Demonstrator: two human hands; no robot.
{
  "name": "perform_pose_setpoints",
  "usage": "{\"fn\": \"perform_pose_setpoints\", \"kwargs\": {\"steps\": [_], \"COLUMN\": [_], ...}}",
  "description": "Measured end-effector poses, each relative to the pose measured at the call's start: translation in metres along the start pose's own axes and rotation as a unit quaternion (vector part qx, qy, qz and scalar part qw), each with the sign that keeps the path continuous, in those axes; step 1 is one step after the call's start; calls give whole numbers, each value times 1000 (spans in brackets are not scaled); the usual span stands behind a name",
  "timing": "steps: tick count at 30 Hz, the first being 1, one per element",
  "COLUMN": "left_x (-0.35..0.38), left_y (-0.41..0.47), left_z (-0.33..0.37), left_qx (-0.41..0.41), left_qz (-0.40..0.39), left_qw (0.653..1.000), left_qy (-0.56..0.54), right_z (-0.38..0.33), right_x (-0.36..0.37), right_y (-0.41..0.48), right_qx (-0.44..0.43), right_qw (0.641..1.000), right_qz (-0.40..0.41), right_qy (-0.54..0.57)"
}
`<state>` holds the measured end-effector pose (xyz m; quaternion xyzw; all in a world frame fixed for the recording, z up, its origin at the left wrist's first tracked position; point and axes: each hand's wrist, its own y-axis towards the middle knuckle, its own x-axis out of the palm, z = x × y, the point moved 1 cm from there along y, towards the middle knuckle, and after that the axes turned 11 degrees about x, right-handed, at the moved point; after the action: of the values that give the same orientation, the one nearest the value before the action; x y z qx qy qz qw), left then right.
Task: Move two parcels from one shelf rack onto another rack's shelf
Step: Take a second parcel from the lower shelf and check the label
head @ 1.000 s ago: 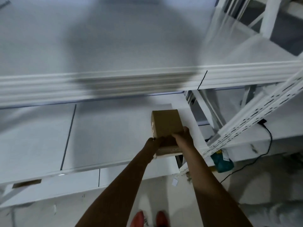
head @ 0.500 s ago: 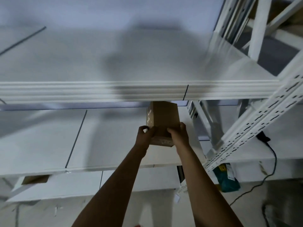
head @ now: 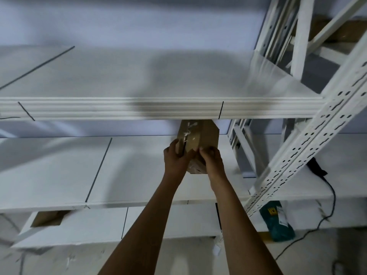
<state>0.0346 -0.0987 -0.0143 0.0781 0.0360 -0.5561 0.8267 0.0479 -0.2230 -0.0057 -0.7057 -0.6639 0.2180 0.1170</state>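
Where both our hands meet, we note the following.

Parcel: brown cardboard parcel [head: 200, 139], held on end between our palms, over the right part of the middle shelf [head: 59, 171]; its top end is hidden behind the front edge of the upper shelf [head: 119, 109]. We cannot tell whether its base touches the middle shelf.
Parcel surface: torn whitish tape runs down its left face; the lower end looks scuffed.
Left hand: our left hand [head: 175, 157] grips the parcel's left side, fingers curled round the edge, thumb on the near face.
Right hand: our right hand [head: 212, 160] clasps the right side and lower end, fingers bent over the near face, just beside the left thumb.
Arms: both bare forearms reach up from the bottom of the view.
Upper shelf: white, bare where we see it, with a dark shadow across it.
Post: a white slotted post [head: 309, 132] slants down the right side, near the parcel.
Lower shelf: a brown box [head: 46, 218] shows through a gap at far left.
Floor side: a teal bag [head: 277, 221] sits at the post's foot; a black cable [head: 331, 197] trails past it.
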Motion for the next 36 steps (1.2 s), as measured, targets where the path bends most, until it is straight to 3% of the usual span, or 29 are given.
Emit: {"fn": "perform_pose_setpoints", "kwargs": {"steps": [5, 12, 15, 22, 27, 32, 36], "left_x": [-6, -3, -3, -3, -3, -15, -18], "left_y": [-19, -26, -26, -32, -35, -30, -29], "left_z": [23, 17, 11, -5, -2, -4, -5], "left_qx": [33, -2, -43, -206, -210, -160, -118], "left_qz": [4, 6, 4, -40, -72, -44, -34], "left_qw": [997, 994, 991, 968, 950, 960, 966], "left_qy": [-65, -106, -127, -140, -219, -227, -229], "right_z": [9, 20, 22, 28, 35, 34, 24], "right_x": [-1, -9, -18, -30, -30, -37, -38], "right_y": [-8, -16, -21, -20, -20, -14, -18], "right_qx": [-4, 24, 73, 97, 109, 85, 36], "right_qw": [996, 984, 955, 917, 911, 937, 968], "right_qz": [-58, -17, -31, -106, -124, -40, -31], "right_qy": [68, 178, 285, 372, 378, 337, 246]}}
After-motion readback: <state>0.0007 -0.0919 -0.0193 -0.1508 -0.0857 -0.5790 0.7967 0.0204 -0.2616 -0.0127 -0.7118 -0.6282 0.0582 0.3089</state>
